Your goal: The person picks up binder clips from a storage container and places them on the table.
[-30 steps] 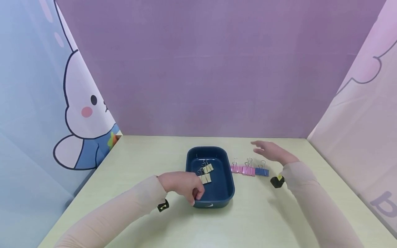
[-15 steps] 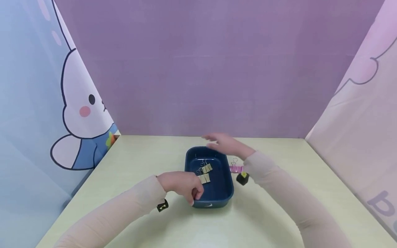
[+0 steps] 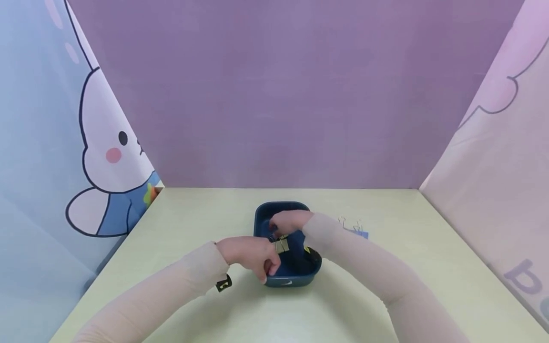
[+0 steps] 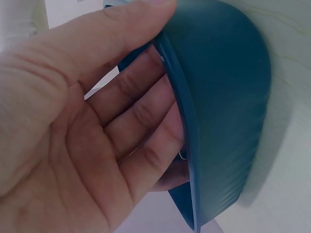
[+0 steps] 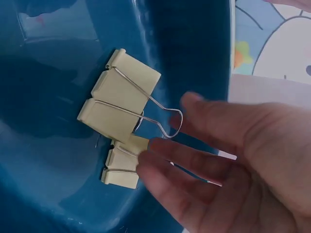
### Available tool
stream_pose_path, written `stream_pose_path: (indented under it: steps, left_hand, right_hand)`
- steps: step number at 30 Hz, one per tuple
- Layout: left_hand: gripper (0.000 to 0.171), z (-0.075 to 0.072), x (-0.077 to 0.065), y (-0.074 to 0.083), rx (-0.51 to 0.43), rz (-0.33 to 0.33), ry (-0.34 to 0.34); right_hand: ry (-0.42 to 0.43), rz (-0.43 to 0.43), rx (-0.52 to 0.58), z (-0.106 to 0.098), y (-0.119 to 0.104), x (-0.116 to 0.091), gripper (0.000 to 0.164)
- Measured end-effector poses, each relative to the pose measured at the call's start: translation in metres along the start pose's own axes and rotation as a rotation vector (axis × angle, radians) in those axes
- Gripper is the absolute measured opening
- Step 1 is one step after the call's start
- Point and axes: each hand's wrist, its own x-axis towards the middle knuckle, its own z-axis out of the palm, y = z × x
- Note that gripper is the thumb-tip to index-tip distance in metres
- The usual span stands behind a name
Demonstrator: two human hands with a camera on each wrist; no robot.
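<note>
A navy blue tray (image 3: pixel 285 282) stands on the table in the head view. My left hand (image 3: pixel 253 257) grips its near left rim; in the left wrist view the thumb lies outside the tray wall (image 4: pixel 228 92) and the fingers inside. My right hand (image 3: pixel 291 222) reaches down into the tray. Two pale yellow binder clips lie there: one (image 5: pixel 124 92) closer to the right wrist camera, the other (image 5: pixel 120 172) partly behind the fingertips. Thumb and fingers of the right hand stand apart beside the nearer clip's wire handle; a firm hold is not visible.
Right of the tray, a blue binder clip (image 3: pixel 363 234) shows past the right sleeve (image 3: pixel 364 257), which hides the pink clips. A purple backdrop (image 3: pixel 274 95) rises behind the table (image 3: pixel 206 209), with printed curtains on both sides.
My right hand has moved left from above the blue and pink clips, over the tray, and down into it to the yellow clips. The left hand keeps its grip on the rim.
</note>
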Motion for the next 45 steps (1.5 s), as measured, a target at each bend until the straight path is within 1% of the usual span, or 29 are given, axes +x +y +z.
stream_pose_path:
  steps: [3,6,11,13,17,21,24,26,27,29,32,34,37,41,44,45]
  left_hand:
    - [0.018,0.0,0.0,0.0,-0.01,0.005,0.001]
    - [0.019,0.001,0.0,0.0,-0.012,0.008,-0.003]
    - [0.019,0.001,0.001,0.001,-0.007,-0.002,-0.004]
    - [0.019,0.001,0.001,0.001,-0.007,-0.004,-0.002]
    - [0.019,0.0,0.0,0.0,-0.009,0.004,-0.005]
    - [0.018,0.0,-0.001,-0.001,-0.006,0.012,-0.008]
    - [0.018,0.001,-0.002,-0.002,-0.013,0.005,-0.013]
    - [0.018,0.001,-0.002,-0.002,-0.021,-0.003,-0.017]
    - [0.018,0.001,-0.002,-0.002,-0.024,-0.006,-0.017]
    - [0.018,0.001,-0.002,-0.002,-0.02,-0.006,-0.013]
    - [0.019,0.001,-0.001,-0.001,-0.007,-0.001,-0.01]
    - [0.019,0.0,0.0,0.0,0.004,-0.001,-0.008]
    - [0.018,0.0,-0.001,0.002,0.005,-0.01,-0.008]
    - [0.018,0.0,0.0,0.003,-0.009,-0.017,-0.01]
    - [0.017,0.0,0.0,0.004,-0.004,-0.019,-0.008]
    - [0.018,0.0,0.0,0.003,0.001,-0.018,-0.008]
  right_hand:
    - [0.011,-0.013,-0.012,-0.001,-0.003,0.001,0.026]
    - [0.015,-0.021,0.012,-0.001,-0.006,0.002,0.02]
    - [0.023,-0.029,0.061,0.001,-0.006,0.002,0.018]
    - [0.034,-0.032,0.095,0.002,-0.004,0.001,0.017]
    - [0.05,-0.056,0.199,0.0,0.002,-0.003,0.016]
    - [0.081,-0.111,0.281,-0.014,0.014,-0.016,0.013]
    - [0.136,-0.169,0.335,-0.031,0.031,-0.033,0.012]
    - [0.193,-0.193,0.36,-0.044,0.045,-0.049,0.012]
    - [0.23,-0.191,0.375,-0.05,0.051,-0.058,0.012]
    - [0.311,-0.167,0.38,-0.063,0.066,-0.079,0.015]
    - [0.453,-0.077,0.327,-0.074,0.09,-0.108,0.017]
    - [0.524,-0.009,0.273,-0.077,0.106,-0.126,0.016]
    - [0.594,0.084,0.215,-0.073,0.131,-0.146,0.014]
    - [0.626,0.185,0.222,-0.056,0.161,-0.165,0.011]
    - [0.611,0.236,0.23,-0.039,0.18,-0.17,0.01]
    - [0.602,0.238,0.232,-0.032,0.187,-0.17,0.009]
